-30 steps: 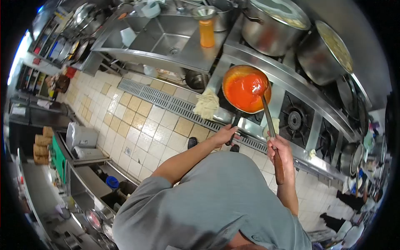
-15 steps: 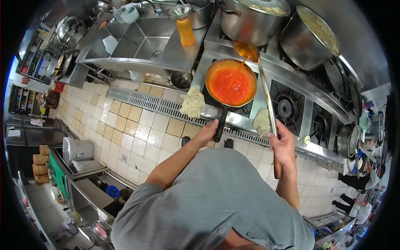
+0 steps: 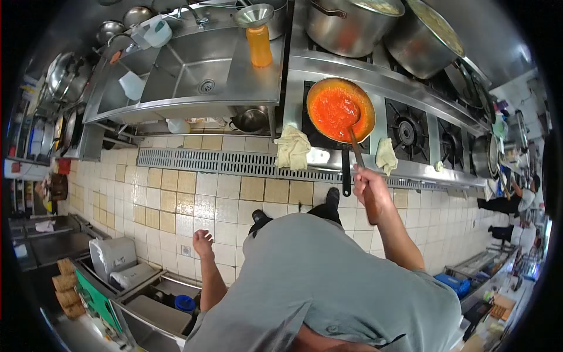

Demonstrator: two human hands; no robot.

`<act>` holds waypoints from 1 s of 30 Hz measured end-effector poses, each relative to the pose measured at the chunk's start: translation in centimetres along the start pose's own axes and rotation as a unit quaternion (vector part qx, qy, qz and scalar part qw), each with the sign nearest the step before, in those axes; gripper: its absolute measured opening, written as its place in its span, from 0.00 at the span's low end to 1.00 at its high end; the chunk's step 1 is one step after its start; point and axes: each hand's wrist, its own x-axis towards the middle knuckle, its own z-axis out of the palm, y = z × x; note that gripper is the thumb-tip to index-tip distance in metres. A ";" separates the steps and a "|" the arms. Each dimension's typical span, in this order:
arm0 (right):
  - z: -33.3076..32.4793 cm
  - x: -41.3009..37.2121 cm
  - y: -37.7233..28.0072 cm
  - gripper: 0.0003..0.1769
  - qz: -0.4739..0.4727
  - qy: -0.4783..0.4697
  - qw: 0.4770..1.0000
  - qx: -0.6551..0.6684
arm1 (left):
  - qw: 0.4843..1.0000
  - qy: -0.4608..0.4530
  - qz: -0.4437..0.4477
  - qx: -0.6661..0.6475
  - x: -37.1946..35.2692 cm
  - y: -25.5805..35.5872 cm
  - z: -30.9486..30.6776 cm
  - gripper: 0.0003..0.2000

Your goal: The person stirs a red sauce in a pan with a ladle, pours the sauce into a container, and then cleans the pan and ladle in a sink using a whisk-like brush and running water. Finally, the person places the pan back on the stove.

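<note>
My right hand (image 3: 372, 190) grips the wooden-ended handle of a ladle (image 3: 356, 151). The ladle's bowl lies in red sauce (image 3: 331, 111), mostly hidden by it. That sauce fills a frying pan (image 3: 368, 120) on the front left burner, and the pan's black handle (image 3: 346, 176) points toward me, just left of my right hand. Away from the stove, my left hand (image 3: 203, 243) hangs over the tiled floor, loosely curled and holding nothing I can see. Pale cloths lie on the stove's front edge, one cloth (image 3: 293, 148) left of the pan and another cloth (image 3: 386, 156) right of it.
Two large pots (image 3: 352, 29) stand behind the pan. To the left is a steel sink (image 3: 193, 64) with an orange bottle (image 3: 258, 47) and funnel on its counter. A burner (image 3: 406, 132) lies to the right. Behind me are a bin (image 3: 111, 258) and counter; people work at far right.
My left hand has let go of the pan handle and swung back to the left. The ladle, which was pouring sauce above the pan, has gone down into the sauce.
</note>
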 end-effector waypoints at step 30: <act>11.2 11.9 5.8 0.17 -0.200 0.094 0.885 0.409 | 0.964 -0.020 0.252 0.077 54.9 63.0 13.1 0.19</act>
